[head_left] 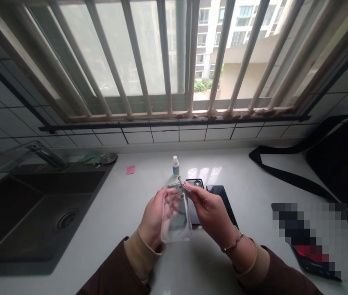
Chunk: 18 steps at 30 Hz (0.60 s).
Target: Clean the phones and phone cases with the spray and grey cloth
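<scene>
Case [176, 232] in my two hands, clear all through, held up over the table [115, 213] right in front of me. My left hand [151, 217] grips it from the left, and I can see the fingers through the plastic, behind it. My right hand [209, 207] is at the upper right corner, thumb and fingers pinched on a thin piece [187, 188]; I can't tell whether it is part of the case or something apart from it. A bracelet [233, 241] circles my right wrist.

Just beyond, a small bottle [175, 166] with a white cap stands upright. A phone [195, 215] with a round camera lies on the table, partly hidden by the case and my right hand. To its right lies a dark slab [221, 194], partly covered by the same hand.

A pink note [130, 170] lies left of the bottle, towards the sink [43, 174]. Green cloth [89, 159] is at the sink's far edge, near the tap [49, 155]. Over on the right sits a black bag [341, 155], its strap [280, 170] looped on the table.
</scene>
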Tool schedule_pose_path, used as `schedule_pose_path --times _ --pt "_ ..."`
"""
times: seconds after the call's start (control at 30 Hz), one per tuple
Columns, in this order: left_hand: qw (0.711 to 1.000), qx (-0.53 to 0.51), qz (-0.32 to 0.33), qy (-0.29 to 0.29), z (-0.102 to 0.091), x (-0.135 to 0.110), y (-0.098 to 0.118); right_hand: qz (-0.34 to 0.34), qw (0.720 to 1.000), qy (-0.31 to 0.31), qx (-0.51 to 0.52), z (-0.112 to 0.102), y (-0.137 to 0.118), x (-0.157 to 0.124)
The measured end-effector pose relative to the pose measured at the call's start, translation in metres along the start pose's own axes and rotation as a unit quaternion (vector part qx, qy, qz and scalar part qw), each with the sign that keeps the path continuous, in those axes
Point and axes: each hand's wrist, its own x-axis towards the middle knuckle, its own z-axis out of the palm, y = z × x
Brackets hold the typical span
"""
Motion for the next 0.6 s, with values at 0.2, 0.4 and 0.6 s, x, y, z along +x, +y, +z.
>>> schedule_pose_path --times 0.2,0.4,0.6 --pt "0.987 -0.066 0.106 0.098 -0.005 0.008 0.010 -0.018 0.997 -0.075 0.014 0.005 -0.006 -0.006" --pt "0.980 -0.116 0.130 0.101 -0.008 0.007 0.020 -0.013 0.994 -0.109 -0.024 0.006 -0.009 -0.007" --pt "0.991 -0.110 0.080 0.010 0.000 -0.003 0.019 0.068 0.991 -0.104 0.049 0.008 -0.011 -0.003"
